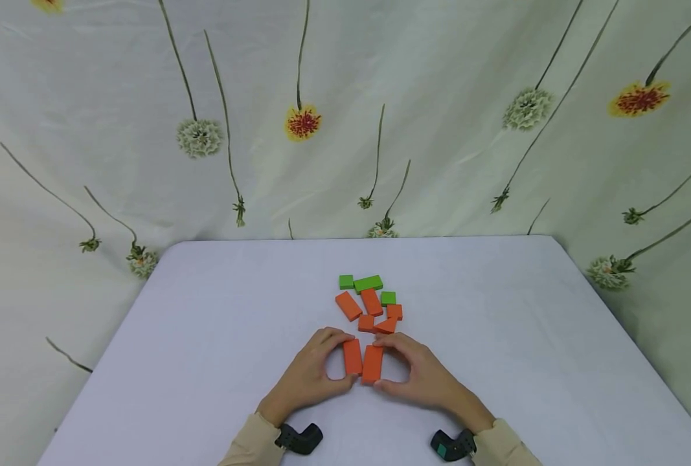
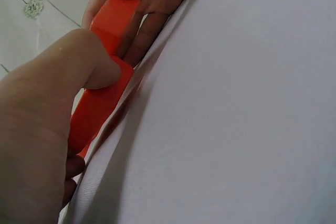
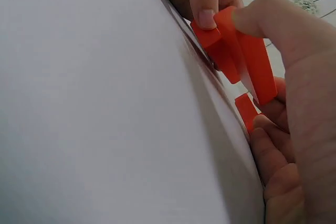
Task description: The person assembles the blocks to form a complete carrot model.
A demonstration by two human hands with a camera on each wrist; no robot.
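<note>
My left hand (image 1: 318, 367) pinches a rectangular orange block (image 1: 352, 356) between thumb and fingertips. Facing it, my right hand (image 1: 416, 374) grips a second orange block (image 1: 372, 364) by its two ends. The two blocks are side by side over the table's near middle, almost parallel. In the left wrist view the thumb presses the end of the left block (image 2: 102, 106), and the right hand's block (image 2: 114, 22) shows beyond it. The right wrist view shows the right block (image 3: 257, 66) overlapping the left one; whether they touch I cannot tell.
Just beyond the hands lie loose orange blocks (image 1: 348, 306), among them a triangular one (image 1: 386, 325), and green blocks (image 1: 368, 283) farther back. A white cloth covers the table (image 1: 234, 310). Behind its far edge hangs a flower-patterned curtain (image 1: 438, 129).
</note>
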